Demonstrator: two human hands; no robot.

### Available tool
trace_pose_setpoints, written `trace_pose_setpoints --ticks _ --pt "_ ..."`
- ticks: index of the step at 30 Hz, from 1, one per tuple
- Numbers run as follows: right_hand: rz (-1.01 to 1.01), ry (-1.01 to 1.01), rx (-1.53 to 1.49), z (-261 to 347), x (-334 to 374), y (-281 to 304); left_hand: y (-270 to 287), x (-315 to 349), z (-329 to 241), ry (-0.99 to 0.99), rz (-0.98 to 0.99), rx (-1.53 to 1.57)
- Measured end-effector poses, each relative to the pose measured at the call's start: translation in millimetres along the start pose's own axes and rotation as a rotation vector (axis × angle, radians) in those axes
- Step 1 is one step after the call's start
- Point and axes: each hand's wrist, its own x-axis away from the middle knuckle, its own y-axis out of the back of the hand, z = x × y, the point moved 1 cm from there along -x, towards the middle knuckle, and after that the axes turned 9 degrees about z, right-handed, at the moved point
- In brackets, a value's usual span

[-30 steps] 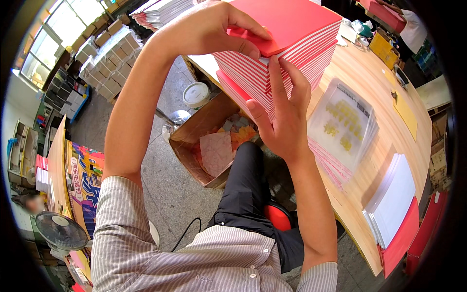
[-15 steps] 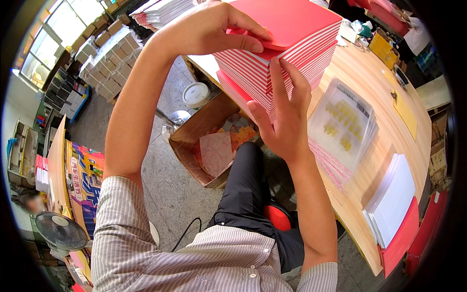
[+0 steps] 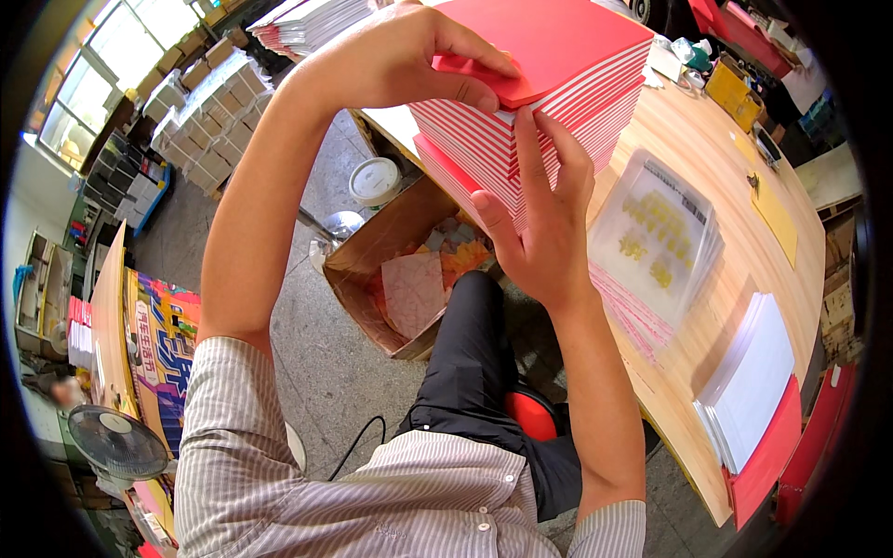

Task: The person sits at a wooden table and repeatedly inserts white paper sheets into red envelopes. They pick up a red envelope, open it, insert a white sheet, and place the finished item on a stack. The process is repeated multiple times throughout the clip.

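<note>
A tall stack of red-covered booklets (image 3: 567,37) with white page edges stands at the table's near left edge. My left hand (image 3: 419,60) reaches over its top from the left. Its thumb and fingers are closed on the near corner of the uppermost red cover, which bends up slightly there. My right hand (image 3: 549,205) is open, thumb held apart, with its fingertips against the stack's near corner just below the left thumb. Whether the right fingertips bear on any single booklet I cannot tell.
Right of the stack, the wooden table (image 3: 744,251) bears a translucent plastic sheet (image 3: 651,223) with yellow pieces, plus white sheets (image 3: 753,372) on red ones. Below the table edge is a cardboard box (image 3: 372,307) of paper scraps beside a white-lidded bucket (image 3: 375,179). A fan (image 3: 116,442) stands left.
The near corner of the top cover has changed shape under my left fingers, and the left thumb has shifted slightly. My right hand has hardly moved.
</note>
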Motion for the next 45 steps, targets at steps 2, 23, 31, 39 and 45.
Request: trace_pose_setpoints --ticks 2,23,31,39,45 --pt "0.003 -0.003 0.002 0 0 0 0 0 0 -0.008 0.0 -0.014" --pt "-0.013 0.007 -0.03 -2 3 -1 -2 0 5 -0.045 -0.012 -0.027" --pt "-0.032 -0.01 -0.057 2 -5 5 -1 0 6 -0.057 -0.02 -0.093" --pt "-0.062 -0.02 -0.005 6 -25 24 -2 0 9 -0.06 -0.027 -0.034" --pt "-0.037 -0.007 0.207 3 -28 32 1 0 7 -0.012 -0.027 -0.035"
